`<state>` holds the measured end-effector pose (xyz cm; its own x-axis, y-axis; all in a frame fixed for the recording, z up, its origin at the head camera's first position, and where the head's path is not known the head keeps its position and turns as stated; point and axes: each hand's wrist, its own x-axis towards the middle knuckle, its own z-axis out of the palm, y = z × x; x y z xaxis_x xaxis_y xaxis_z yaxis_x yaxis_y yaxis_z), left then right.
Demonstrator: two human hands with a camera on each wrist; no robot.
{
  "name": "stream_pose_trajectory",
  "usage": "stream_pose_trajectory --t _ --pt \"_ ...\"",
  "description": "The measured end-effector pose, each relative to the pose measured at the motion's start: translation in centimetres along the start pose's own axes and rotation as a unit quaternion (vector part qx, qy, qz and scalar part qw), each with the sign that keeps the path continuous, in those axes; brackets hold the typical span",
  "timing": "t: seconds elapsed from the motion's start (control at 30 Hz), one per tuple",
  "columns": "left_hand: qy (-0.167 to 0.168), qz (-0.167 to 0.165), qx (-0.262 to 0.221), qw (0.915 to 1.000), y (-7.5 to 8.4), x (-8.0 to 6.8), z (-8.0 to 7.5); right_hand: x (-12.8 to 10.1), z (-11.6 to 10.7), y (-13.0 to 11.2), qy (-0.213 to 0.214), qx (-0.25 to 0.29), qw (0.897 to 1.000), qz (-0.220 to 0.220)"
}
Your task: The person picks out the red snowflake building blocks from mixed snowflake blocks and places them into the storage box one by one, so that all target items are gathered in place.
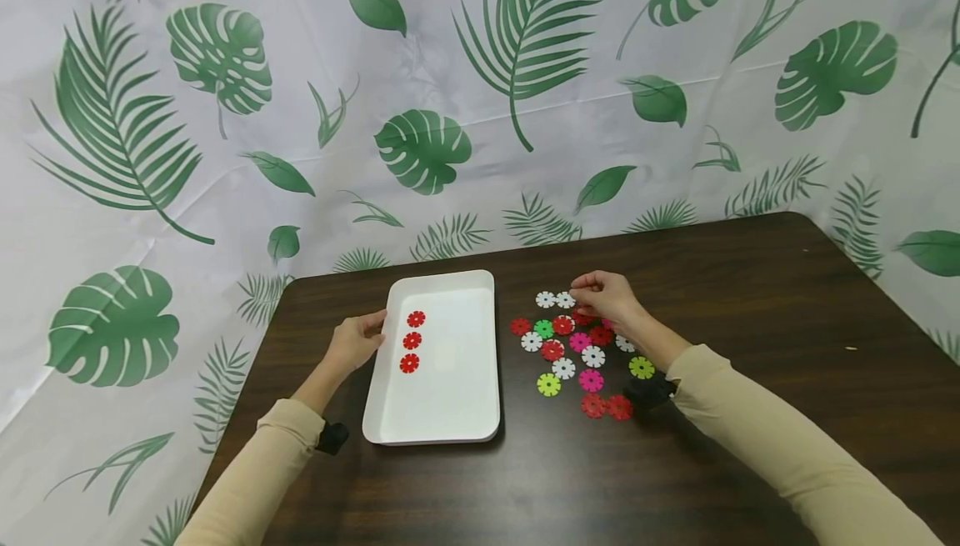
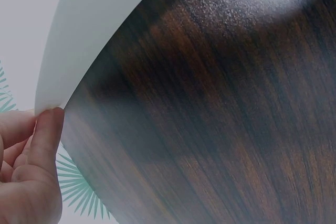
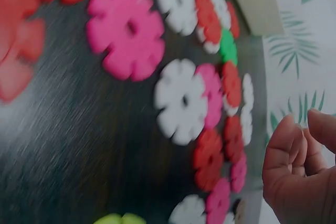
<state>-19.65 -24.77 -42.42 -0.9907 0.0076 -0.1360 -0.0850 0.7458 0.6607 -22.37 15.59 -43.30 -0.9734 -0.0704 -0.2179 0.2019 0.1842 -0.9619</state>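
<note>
Discs (image 1: 591, 374) lie in a loose cluster on the counter (image 1: 750, 304), just beyond the right edge of the white tray (image 1: 431, 413), and your hands are busy on either side. Your left hand (image 1: 356, 342) grips the tray by its left edge, toward the far corner, fingertips pinched on the rim. The tray sits toward the counter's left edge, its far edge near the counter's far edge, and three red discs (image 1: 405, 340) rest in it as a short line along its left edge. Your right hand (image 1: 609, 298) hovers over the far side of the cluster, its fingertips just beside two white discs (image 1: 541, 301) there; its fingers are loosely bent with the thumb close to them, and the right wrist view shows nothing between the tips. A red disc (image 1: 579, 320) peeks out below that hand. The green disc (image 1: 539, 332) lies on the cluster's side facing the tray, and just beside it a red disc overlaps a white one. Two yellow discs (image 1: 543, 384) lie apart, one nearer the tray, the other near your right wrist. Two more reds sit side by side, closest to you. Beige sleeves (image 1: 247, 471) cover your forearms, and leaf-print cloth (image 1: 442, 46) hangs behind the counter's far edge.
</note>
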Motion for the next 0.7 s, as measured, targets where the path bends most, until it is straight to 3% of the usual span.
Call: stream_pose_trajectory --t 0.7 --pt "0.001 -0.003 -0.007 1.0000 0.2 -0.2 0.0 0.0 -1.2 1.9 0.027 -0.135 0.990 -0.023"
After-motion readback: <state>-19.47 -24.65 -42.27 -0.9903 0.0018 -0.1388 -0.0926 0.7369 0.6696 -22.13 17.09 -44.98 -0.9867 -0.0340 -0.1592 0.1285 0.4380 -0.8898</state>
